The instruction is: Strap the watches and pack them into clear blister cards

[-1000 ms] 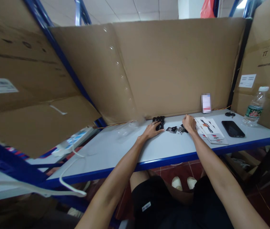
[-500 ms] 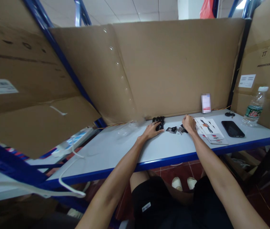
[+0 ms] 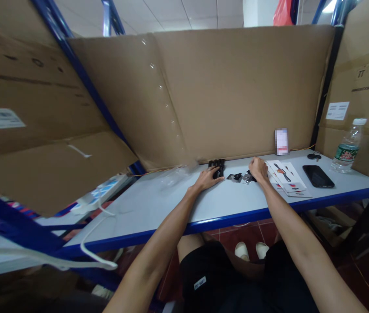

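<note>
Resting across the black parts (image 3: 217, 163) toward the table's (image 3: 161, 208) back, your left hand (image 3: 206, 178) has its fingers loosely spread! Your right hand (image 3: 258, 168) curls beside the small metal pieces (image 3: 235, 177), its grip impossible to tell. Seems a steadying step; lifting one piece would call for a fine pinch.

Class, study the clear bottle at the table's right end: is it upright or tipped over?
Upright: the bottle stands on its base, its white cap at the top.
</note>
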A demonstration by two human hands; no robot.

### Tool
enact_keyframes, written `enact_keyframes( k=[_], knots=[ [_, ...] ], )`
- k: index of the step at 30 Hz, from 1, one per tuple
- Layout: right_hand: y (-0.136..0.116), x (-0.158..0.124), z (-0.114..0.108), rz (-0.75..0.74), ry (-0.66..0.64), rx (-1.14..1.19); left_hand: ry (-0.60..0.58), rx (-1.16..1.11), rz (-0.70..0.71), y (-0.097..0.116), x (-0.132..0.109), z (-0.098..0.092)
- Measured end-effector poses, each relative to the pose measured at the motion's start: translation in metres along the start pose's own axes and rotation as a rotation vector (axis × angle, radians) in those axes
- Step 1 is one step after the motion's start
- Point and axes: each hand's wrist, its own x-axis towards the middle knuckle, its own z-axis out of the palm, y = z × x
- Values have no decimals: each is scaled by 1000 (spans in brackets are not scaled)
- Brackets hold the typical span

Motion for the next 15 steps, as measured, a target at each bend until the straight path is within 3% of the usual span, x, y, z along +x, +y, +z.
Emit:
enact_keyframes(
  k=[15],
  knots=[
    [1,1,1,7,-2,-1,-9,28,-25,-1,0,0]
  ],
)
